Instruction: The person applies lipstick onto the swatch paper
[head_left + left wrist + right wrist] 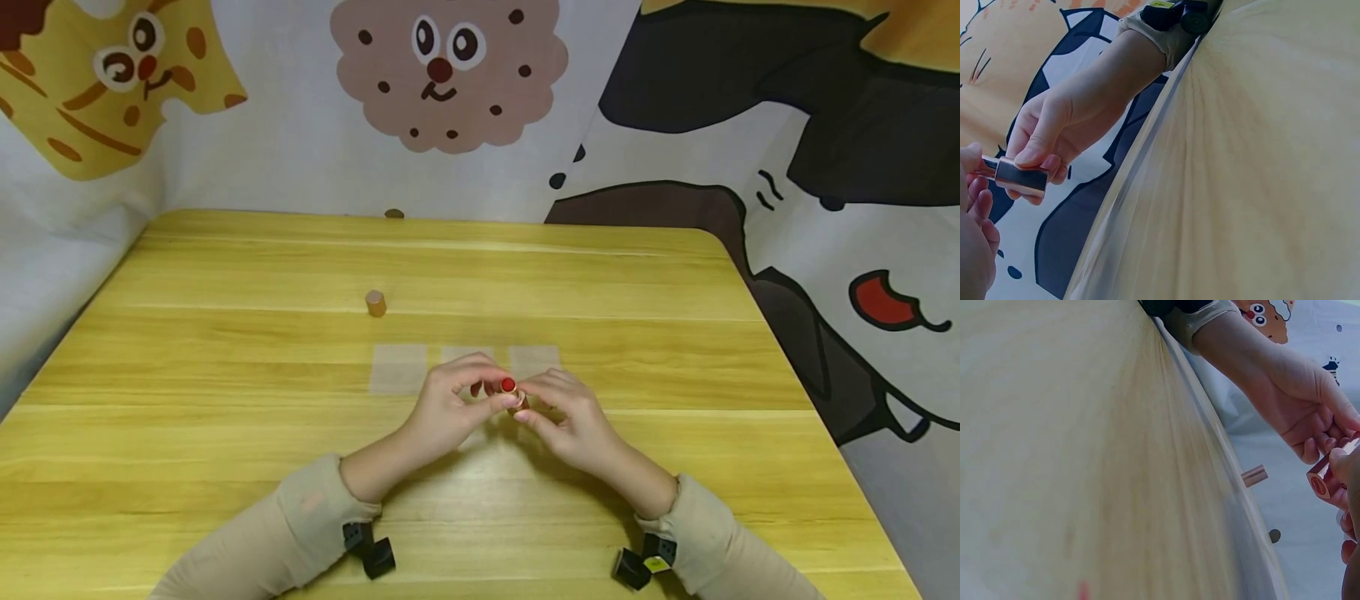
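the table [187, 379] leaves passage left, while left grip [450, 404], right grip [570, 417] and upright cylinder [376, 303] block farther right.

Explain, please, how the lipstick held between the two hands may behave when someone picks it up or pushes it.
The lipstick is probably stiff and somewhat slippery, since its surface looks metallic and shiny. Being small, it is likely light. Its red tip is exposed, so it could perhaps smear or dent if pushed.
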The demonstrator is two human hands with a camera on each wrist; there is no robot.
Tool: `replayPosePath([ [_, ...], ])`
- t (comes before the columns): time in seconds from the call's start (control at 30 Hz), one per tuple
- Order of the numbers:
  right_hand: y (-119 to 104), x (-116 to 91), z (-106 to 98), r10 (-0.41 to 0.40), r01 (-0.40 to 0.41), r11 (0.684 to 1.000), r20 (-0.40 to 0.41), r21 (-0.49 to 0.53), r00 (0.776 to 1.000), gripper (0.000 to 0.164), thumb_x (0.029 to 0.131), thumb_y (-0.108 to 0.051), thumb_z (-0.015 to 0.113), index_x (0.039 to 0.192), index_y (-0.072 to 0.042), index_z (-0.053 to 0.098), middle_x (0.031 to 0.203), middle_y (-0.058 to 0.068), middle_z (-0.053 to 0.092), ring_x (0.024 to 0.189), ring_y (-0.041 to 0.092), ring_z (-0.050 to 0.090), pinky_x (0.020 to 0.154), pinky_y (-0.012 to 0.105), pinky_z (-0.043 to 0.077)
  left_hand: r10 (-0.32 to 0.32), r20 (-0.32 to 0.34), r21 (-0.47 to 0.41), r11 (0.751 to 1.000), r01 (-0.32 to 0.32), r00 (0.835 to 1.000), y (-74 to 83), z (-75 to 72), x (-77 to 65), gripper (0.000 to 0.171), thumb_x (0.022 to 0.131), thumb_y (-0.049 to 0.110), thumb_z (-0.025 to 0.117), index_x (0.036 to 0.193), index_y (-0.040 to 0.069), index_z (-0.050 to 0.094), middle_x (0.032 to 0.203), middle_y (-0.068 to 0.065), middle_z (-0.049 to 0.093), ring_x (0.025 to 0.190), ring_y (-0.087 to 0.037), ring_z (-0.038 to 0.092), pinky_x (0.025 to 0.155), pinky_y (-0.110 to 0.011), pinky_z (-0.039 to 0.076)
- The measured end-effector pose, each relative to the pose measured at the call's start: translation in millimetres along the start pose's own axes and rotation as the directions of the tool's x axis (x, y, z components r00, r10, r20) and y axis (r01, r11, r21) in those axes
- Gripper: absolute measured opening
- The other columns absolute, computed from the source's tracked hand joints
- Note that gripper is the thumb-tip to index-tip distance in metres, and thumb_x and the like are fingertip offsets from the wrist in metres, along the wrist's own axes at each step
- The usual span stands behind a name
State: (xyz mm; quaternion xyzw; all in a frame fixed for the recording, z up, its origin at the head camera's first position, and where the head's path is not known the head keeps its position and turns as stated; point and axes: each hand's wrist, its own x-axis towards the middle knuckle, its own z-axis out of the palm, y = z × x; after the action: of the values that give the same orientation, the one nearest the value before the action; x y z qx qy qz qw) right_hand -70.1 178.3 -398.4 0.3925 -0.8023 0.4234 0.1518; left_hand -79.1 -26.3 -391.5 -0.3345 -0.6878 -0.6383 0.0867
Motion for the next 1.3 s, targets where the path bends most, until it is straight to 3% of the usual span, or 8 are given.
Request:
replayPosePath([
  [0.4,2,-1,1,-0.018,0.018,1.000,-0.001,-0.005,1.000,0.031,0.083,-0.012,0.071,0.110,0.002,0.067,0.102,0.007,0.070,0.089,0.018,0.061,0.078,0.031,0.047,-0.028,0.047,-0.001,1.000,0.028,0.999,2.9,-2.3,3.3,0.018,0.077,-0.006,0.074,0.094,-0.004,0.070,0.083,-0.007,0.066,0.073,-0.014,0.054,0.063,-0.024,0.042],
  [0.57,1,0,1,-0.006,0.006,1.000,-0.007,0.002,1.000,0.031,0.084,-0.013,0.071,0.110,0.002,0.067,0.103,0.007,0.070,0.091,0.019,0.062,0.081,0.032,0.047,-0.085,0.064,-0.010,0.996,0.086,0.994,1.9,-5.0,4.4,0.018,0.079,0.001,0.075,0.097,0.001,0.072,0.087,-0.001,0.066,0.076,-0.014,0.055,0.064,-0.024,0.042],
  [0.8,0,0,0,0.005,-0.005,1.000,-0.018,0.008,1.000,0.030,0.083,-0.012,0.072,0.110,0.002,0.068,0.103,0.007,0.070,0.091,0.020,0.061,0.080,0.033,0.047,-0.087,0.093,-0.001,0.996,0.087,0.992,0.3,-8.9,6.0,0.020,0.082,0.009,0.075,0.102,0.005,0.072,0.094,0.003,0.065,0.083,-0.023,0.056,0.065,-0.030,0.045],
  [0.93,0,0,-1,0.010,-0.010,1.000,-0.033,0.014,0.999,0.030,0.081,-0.009,0.073,0.109,0.002,0.068,0.102,0.007,0.070,0.088,0.019,0.060,0.070,0.036,0.049,-0.111,0.125,0.027,0.994,0.108,0.986,2.5,-14.2,9.3,0.026,0.082,0.012,0.076,0.107,0.008,0.071,0.097,0.004,0.063,0.085,-0.027,0.055,0.067,-0.033,0.047],
  [1.1,0,0,-1,0.020,-0.018,0.999,-0.051,0.032,0.998,0.031,0.078,-0.005,0.074,0.107,0.002,0.068,0.102,0.008,0.069,0.091,0.020,0.060,0.067,0.039,0.050,-0.110,0.125,0.045,0.993,0.105,0.986,5.7,-24.1,13.1,0.031,0.082,0.008,0.076,0.112,0.008,0.069,0.099,0.000,0.064,0.087,-0.024,0.055,0.069,-0.037,0.048],
  [1.3,1,-1,-2,0.012,-0.009,0.999,-0.063,0.037,0.998,0.029,0.086,-0.018,0.071,0.107,0.001,0.068,0.101,0.007,0.069,0.090,0.020,0.060,0.066,0.037,0.050,-0.085,0.105,0.074,0.994,0.078,0.991,10.5,-38.3,14.2,0.036,0.080,0.005,0.077,0.114,0.009,0.068,0.102,0.003,0.063,0.092,-0.020,0.055,0.073,-0.037,0.047],
])
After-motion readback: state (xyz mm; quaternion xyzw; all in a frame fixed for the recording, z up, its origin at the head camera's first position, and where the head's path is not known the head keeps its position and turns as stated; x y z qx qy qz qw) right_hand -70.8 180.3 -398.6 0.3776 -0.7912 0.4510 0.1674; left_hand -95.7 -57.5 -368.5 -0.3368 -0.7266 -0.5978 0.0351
